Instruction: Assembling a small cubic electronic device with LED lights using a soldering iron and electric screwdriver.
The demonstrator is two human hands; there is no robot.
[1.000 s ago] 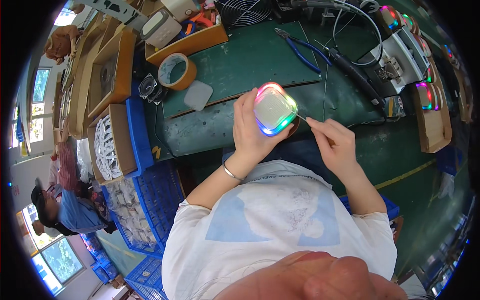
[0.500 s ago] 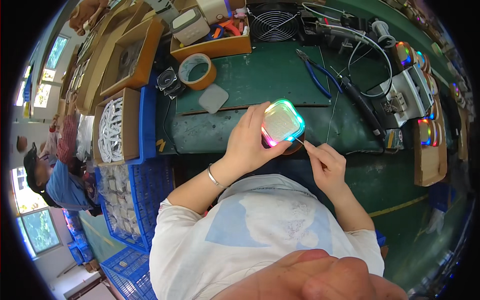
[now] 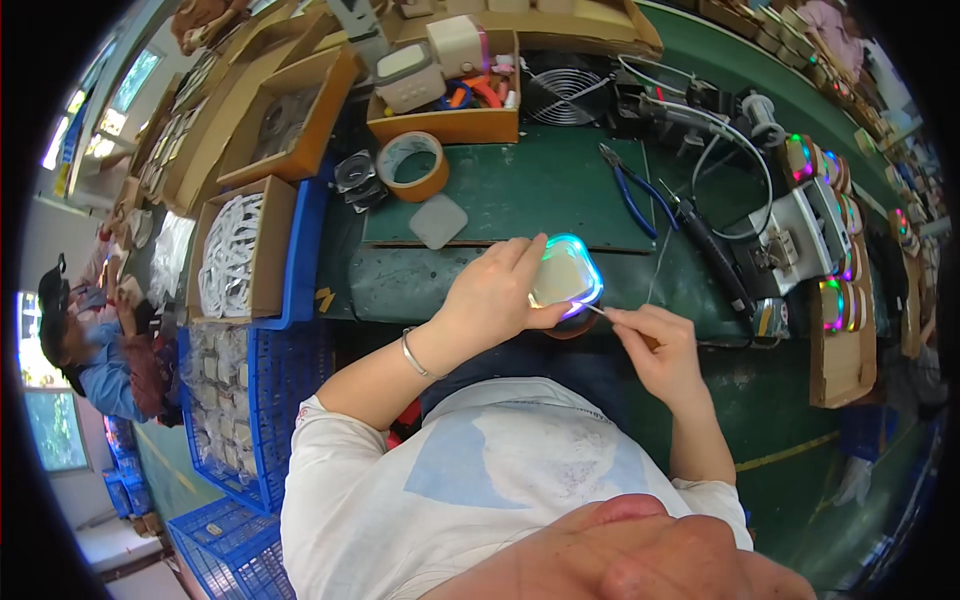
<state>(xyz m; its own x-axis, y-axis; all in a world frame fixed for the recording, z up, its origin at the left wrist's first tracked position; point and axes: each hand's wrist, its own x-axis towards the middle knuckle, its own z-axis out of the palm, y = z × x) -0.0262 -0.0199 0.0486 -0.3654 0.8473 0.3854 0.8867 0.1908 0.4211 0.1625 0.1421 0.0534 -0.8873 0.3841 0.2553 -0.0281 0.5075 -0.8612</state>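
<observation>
Left hand gripping a lit square device, right hand pinching a thin rod by its lower edge.
The device is held over the near edge of the green bench, rim glowing blue and violet. To my eye, good work here wants the left grip firm and the rod straight and light, lest it skid; whether it touches is too small to tell.
</observation>
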